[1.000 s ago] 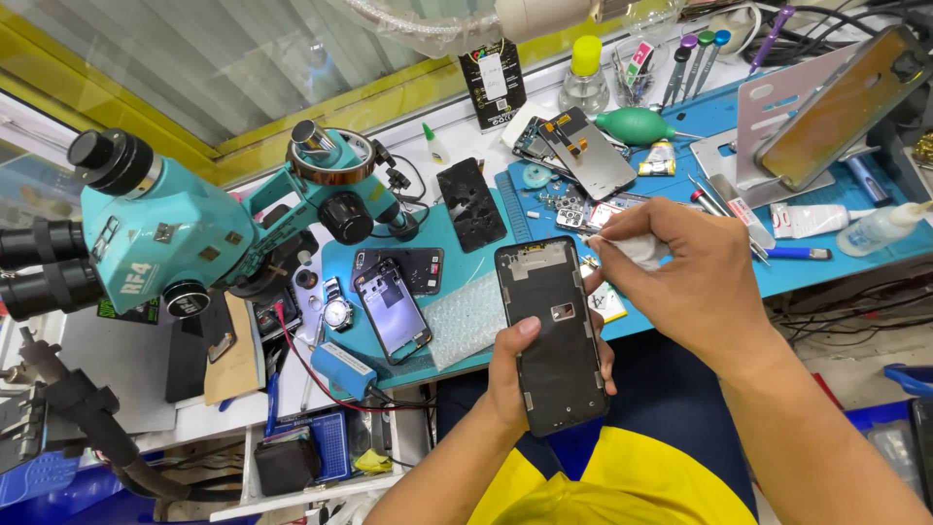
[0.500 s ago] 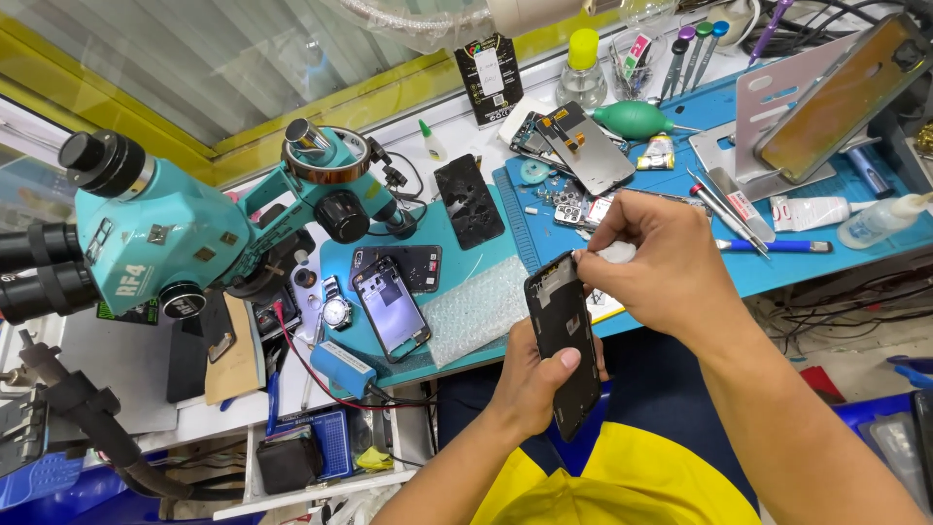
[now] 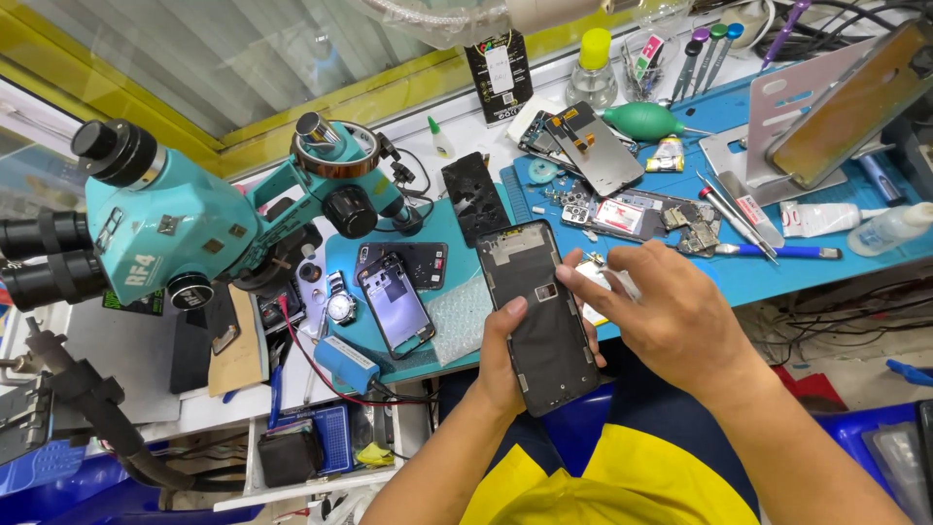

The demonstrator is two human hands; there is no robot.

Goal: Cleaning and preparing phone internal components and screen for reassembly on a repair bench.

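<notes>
My left hand grips a black phone screen panel from below, its inner side facing up, held just above the bench's front edge. My right hand is at the panel's right edge, fingers pinched on a small white piece whose kind I cannot tell. An opened phone body lies on the teal mat to the left.
A teal stereo microscope stands at the left. A blue mat holds phone parts, a circuit board, screwdrivers and tweezers. Bottles, a green air blower and a tilted phone stand lie beyond. A blue battery pack sits at the front.
The panel was turned on edge half a second ago and now lies flat with its inner side up. My right hand has slid down along its right edge.
</notes>
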